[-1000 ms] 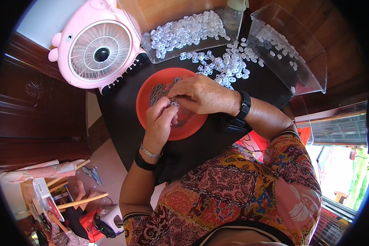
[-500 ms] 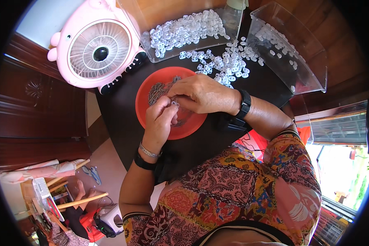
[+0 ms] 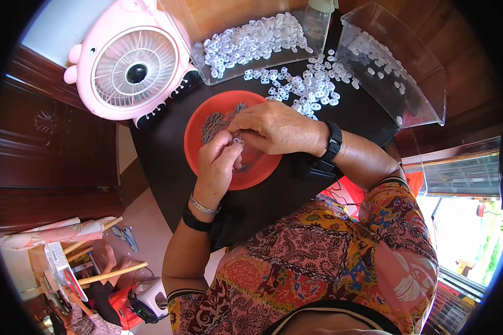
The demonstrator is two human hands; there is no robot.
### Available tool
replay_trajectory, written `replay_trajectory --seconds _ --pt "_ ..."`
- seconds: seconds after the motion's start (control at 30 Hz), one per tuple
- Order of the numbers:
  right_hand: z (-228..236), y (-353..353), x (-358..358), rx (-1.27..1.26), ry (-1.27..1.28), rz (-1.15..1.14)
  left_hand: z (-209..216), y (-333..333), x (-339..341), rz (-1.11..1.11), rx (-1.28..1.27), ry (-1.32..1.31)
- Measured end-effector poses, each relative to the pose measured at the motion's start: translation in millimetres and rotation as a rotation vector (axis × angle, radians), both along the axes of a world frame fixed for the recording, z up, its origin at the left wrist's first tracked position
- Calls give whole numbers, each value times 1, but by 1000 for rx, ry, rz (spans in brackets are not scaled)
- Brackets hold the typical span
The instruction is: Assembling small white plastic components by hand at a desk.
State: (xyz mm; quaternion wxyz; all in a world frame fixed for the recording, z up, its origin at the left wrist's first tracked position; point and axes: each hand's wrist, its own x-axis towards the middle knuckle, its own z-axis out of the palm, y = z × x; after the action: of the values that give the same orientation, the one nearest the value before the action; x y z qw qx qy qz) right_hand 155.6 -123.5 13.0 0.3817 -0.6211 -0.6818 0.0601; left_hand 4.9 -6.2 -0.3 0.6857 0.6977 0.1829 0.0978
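Observation:
My left hand (image 3: pixel 219 159) pinches a small whitish plastic piece (image 3: pixel 238 140) between thumb and fingers, over a red-orange round bowl (image 3: pixel 196 146). Meeting it from the right, my right hand (image 3: pixel 274 127) has its fingertips closed close to that piece; whatever they grip is hidden. Thin grey metal pins or wires (image 3: pixel 211 127) lie heaped in the bowl, partly behind my hands. Beyond the bowl, a loose pile of white oval plastic pieces with holes (image 3: pixel 310 89) spreads on the dark table (image 3: pixel 165 162).
A clear bin (image 3: pixel 229 73) full of white pieces stands at the back, and another clear bin (image 3: pixel 425 103) at the right holds fewer. The pink animal-shaped fan (image 3: pixel 117 106) is at the back left. Another person's legs (image 3: pixel 110 265) show at the lower left.

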Motion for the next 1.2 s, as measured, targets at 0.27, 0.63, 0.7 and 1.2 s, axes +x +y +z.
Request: replay_trajectory --seconds 0.27,0.63,0.7,1.2 --pt "1 0 0 -6 -7 -4 0 0 0 0 -1 -2" --pt "-1 0 0 -10 -16 -4 -1 0 0 -6 -6 -5" --pt "-1 0 0 -5 -18 -4 -1 1 0 -9 -4 -1" --pt "-1 0 1 1 -19 5 -1 0 0 -12 -5 4"
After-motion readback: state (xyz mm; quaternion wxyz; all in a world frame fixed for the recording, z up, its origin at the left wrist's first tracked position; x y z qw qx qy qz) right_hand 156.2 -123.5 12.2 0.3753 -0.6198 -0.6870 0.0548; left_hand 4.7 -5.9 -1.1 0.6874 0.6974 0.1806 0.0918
